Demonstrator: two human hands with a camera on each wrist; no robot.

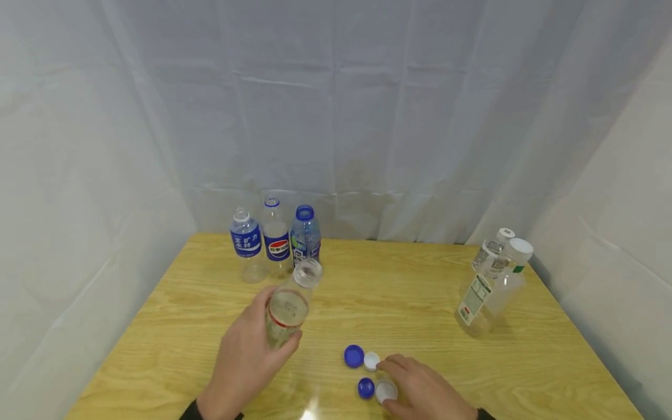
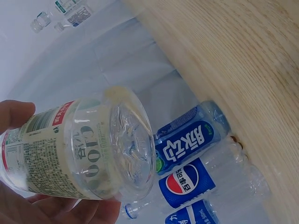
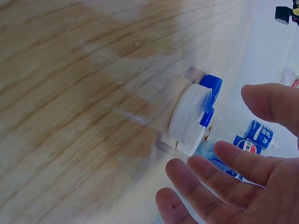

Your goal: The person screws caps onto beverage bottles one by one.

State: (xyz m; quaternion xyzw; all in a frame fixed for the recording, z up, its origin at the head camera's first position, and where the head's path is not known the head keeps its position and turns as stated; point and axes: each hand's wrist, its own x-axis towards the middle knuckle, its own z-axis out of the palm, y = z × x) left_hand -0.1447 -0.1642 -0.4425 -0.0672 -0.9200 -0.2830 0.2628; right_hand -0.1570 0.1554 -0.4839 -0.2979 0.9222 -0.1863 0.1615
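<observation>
My left hand (image 1: 247,350) grips a clear plastic bottle (image 1: 287,309) round its body, lifted and tilted to the right. Its mouth has no cap, and the left wrist view shows its base and a printed label. My right hand (image 1: 420,388) hovers low over the table with thumb and fingers apart. Just beyond its fingertips lie a large translucent cap (image 3: 190,114) and a small white cap (image 1: 371,361). A larger blue cap (image 1: 354,356) and a smaller blue cap (image 1: 366,388) lie to their left.
Three uncapped bottles stand at the back left: one with a blue label (image 1: 245,242), a Pepsi bottle (image 1: 277,245) and a blue-tinted bottle (image 1: 305,236). At the right are a large white-capped bottle (image 1: 485,297) and a smaller one (image 1: 488,251). White sheeting (image 1: 336,116) surrounds the wooden table (image 1: 394,280).
</observation>
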